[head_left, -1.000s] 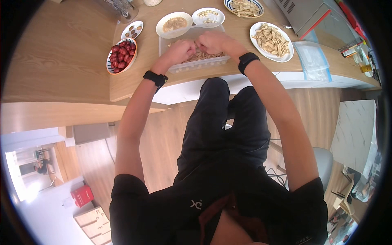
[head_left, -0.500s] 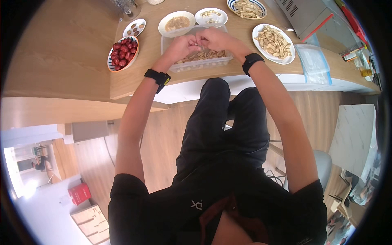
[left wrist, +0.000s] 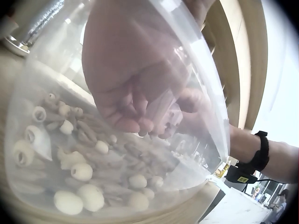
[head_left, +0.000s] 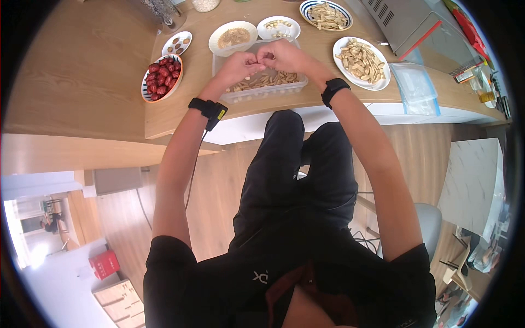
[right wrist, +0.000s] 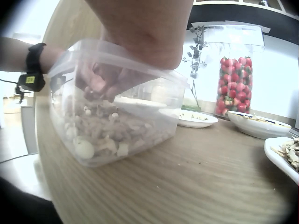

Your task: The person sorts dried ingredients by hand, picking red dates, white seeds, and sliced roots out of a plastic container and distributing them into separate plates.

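Observation:
A clear plastic box point(head_left: 292, 86) stands near the counter's front edge, with brown strips point(head_left: 268, 80) and whitish round pieces point(left wrist: 81, 171) lying in it. My left hand point(head_left: 236, 69) and right hand point(head_left: 280, 56) meet over the box, fingertips together. Their fingers are curled and pinch at a small piece largely hidden between them; I cannot tell its kind. Through the cloudy wall, the left wrist view shows the left hand point(left wrist: 128, 79) with its fingers bent inward. In the right wrist view the fingertips are just inside the rim, above the contents.
Left of the box are a bowl of red dates point(head_left: 162, 78) and a small dish of round brown pieces point(head_left: 176, 45). Behind it stand two white plates point(head_left: 279, 27). To the right are a plate of pale strips point(head_left: 361, 63), a striped plate point(head_left: 326, 15) and plastic bags point(head_left: 416, 87).
Both hands have come up from among the strips, fingertips still together, uncovering more of the box's contents. The left wrist has turned, showing its yellow label. The head view has shifted slightly.

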A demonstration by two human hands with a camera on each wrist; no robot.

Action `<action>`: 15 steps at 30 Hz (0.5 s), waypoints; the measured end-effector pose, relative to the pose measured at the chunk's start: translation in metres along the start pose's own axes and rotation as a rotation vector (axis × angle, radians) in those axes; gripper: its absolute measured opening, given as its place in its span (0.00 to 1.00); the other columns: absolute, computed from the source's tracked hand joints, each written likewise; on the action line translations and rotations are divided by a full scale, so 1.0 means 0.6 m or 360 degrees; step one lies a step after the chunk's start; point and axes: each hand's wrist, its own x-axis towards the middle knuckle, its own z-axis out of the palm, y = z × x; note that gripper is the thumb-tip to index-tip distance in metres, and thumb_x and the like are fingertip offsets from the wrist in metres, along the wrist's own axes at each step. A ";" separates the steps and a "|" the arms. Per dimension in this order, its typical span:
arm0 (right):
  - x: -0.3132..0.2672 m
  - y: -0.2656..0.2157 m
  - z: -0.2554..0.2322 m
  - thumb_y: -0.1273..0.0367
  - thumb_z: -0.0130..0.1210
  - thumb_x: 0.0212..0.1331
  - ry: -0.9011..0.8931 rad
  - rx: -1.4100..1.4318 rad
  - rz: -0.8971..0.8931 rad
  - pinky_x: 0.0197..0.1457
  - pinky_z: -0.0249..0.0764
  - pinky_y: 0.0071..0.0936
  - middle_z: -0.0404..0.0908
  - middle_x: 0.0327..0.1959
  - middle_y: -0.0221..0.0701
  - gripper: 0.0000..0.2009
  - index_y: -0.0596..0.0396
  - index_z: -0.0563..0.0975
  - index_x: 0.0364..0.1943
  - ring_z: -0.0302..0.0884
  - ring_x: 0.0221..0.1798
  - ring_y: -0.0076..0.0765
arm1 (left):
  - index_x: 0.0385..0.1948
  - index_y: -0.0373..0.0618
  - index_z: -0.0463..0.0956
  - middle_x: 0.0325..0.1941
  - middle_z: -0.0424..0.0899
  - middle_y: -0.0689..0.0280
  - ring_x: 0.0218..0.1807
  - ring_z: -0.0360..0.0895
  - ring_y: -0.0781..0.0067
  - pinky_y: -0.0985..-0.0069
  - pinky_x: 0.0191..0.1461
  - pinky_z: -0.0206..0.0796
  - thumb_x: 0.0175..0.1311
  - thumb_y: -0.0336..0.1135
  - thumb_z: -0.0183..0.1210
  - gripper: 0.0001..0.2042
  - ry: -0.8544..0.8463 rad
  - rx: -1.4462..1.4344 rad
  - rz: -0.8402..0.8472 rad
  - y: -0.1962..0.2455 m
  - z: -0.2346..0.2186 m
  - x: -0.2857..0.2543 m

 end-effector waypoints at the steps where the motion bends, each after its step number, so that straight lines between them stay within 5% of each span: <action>1: 0.000 -0.001 0.000 0.75 0.58 0.49 -0.0002 0.0002 0.0002 0.37 0.75 0.33 0.81 0.26 0.38 0.05 0.53 0.80 0.31 0.79 0.30 0.42 | 0.37 0.40 0.81 0.27 0.78 0.74 0.28 0.69 0.87 0.84 0.32 0.64 0.63 0.37 0.64 0.10 -0.0001 -0.0002 -0.0002 -0.004 0.000 0.000; 7: 0.000 -0.001 0.003 0.76 0.59 0.49 0.0127 0.0052 -0.0083 0.39 0.75 0.36 0.82 0.29 0.39 0.07 0.54 0.80 0.33 0.80 0.34 0.45 | 0.36 0.39 0.81 0.28 0.79 0.73 0.30 0.71 0.87 0.84 0.33 0.66 0.64 0.38 0.63 0.11 0.0064 0.0171 -0.0011 0.005 -0.003 -0.005; 9: -0.002 -0.007 0.003 0.76 0.56 0.51 0.0154 0.0024 -0.0008 0.40 0.74 0.39 0.82 0.30 0.41 0.08 0.54 0.78 0.37 0.80 0.35 0.48 | 0.36 0.39 0.82 0.29 0.81 0.73 0.31 0.73 0.86 0.83 0.34 0.67 0.64 0.36 0.61 0.09 0.0208 0.0239 0.0175 0.012 -0.015 -0.009; 15: -0.003 -0.013 0.010 0.74 0.52 0.55 -0.0043 -0.0325 0.0120 0.40 0.73 0.45 0.81 0.30 0.43 0.06 0.54 0.76 0.37 0.79 0.36 0.52 | 0.35 0.42 0.84 0.25 0.83 0.65 0.26 0.77 0.79 0.79 0.33 0.69 0.59 0.38 0.64 0.10 0.0451 0.0528 0.0276 0.014 -0.155 0.037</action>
